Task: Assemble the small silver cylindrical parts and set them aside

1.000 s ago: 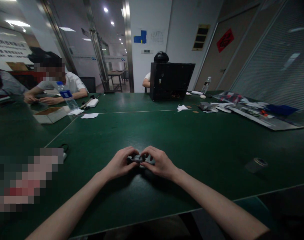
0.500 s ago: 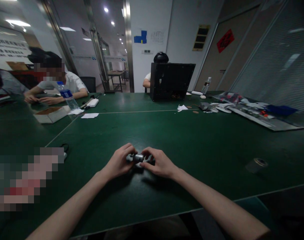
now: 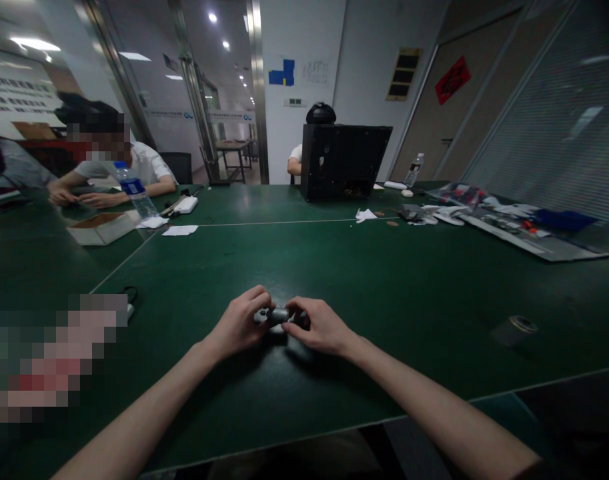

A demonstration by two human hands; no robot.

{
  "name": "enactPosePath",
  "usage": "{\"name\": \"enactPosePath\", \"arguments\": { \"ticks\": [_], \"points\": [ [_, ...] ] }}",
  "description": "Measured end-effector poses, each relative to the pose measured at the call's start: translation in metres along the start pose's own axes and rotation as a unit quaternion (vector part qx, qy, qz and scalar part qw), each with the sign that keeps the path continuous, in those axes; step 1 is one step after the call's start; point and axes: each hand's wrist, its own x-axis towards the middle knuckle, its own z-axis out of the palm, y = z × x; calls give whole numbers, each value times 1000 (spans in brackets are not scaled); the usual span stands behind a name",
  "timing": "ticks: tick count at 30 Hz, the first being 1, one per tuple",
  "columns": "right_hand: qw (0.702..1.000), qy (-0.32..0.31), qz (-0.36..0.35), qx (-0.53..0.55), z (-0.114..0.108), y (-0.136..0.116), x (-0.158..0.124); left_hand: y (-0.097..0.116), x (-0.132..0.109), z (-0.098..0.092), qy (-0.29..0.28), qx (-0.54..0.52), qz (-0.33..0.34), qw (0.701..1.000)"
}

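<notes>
Between my two hands is a small silvery metal cylinder (image 3: pixel 278 316) with darker parts at its ends, held just over the green table (image 3: pixel 364 267). My left hand (image 3: pixel 243 321) grips its left end, fingers bent around it. At the right end, the thumb and fingers of my right hand (image 3: pixel 318 324) pinch it. My fingers cover both ends, so the exact kind of part cannot be made out. A shadow falls on the tabletop beneath.
A grey cylindrical can or roll (image 3: pixel 515 331) stands to the right. Farther back are a black box (image 3: pixel 347 163), an open carton (image 3: pixel 101 230), a water bottle (image 3: pixel 134 190) and a cluttered board (image 3: pixel 544 243). A person (image 3: pixel 144 167) sits at the left, another behind the box.
The metal cylinder has turned slightly between my fingers, and its shine has dimmed. Both hands stay in nearly the same place.
</notes>
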Motion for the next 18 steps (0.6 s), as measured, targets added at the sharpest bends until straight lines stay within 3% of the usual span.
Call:
{"name": "enactPosePath", "arguments": {
  "ticks": [13,18],
  "points": [
    [999,-7,-25,-44,5,7,0,-2,-1,4,-29,-5,19,999],
    [999,-15,-1,-46,7,8,1,-3,-1,5,-49,-8,9,999]
  ]
}}
